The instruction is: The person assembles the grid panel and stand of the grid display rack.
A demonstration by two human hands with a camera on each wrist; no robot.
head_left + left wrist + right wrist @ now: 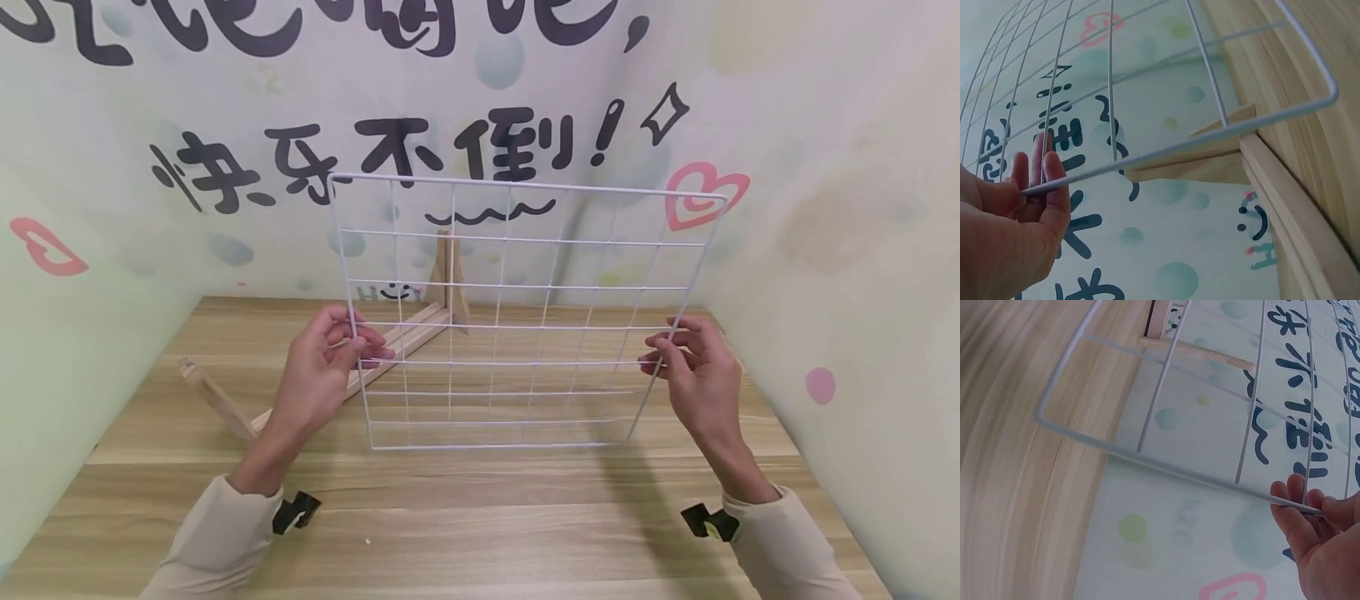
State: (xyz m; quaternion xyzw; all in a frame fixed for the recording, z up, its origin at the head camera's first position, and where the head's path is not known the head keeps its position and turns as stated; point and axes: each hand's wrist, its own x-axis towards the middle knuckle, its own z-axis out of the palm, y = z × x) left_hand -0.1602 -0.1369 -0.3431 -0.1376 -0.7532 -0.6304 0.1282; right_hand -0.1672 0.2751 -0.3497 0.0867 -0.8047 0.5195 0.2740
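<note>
A white wire grid panel (535,327) is held up above the table, tilted, between my two hands. My left hand (318,367) pinches its left edge bar between thumb and fingers. On the opposite edge bar, my right hand (701,375) has the same kind of pinch. In the left wrist view the thumb and fingers of the left hand (1022,219) close round the bar. The right wrist view shows the right hand (1322,525) gripping the frame near a crossing wire. Behind the panel lies a wooden stand (405,337) with upright end pieces, partly seen through the grid.
The wood-grain table (480,517) meets a printed wall (285,92) at the back, with walls on both sides. One upright (213,400) of the stand rises left of my left hand. A small white speck (367,542) lies near the front.
</note>
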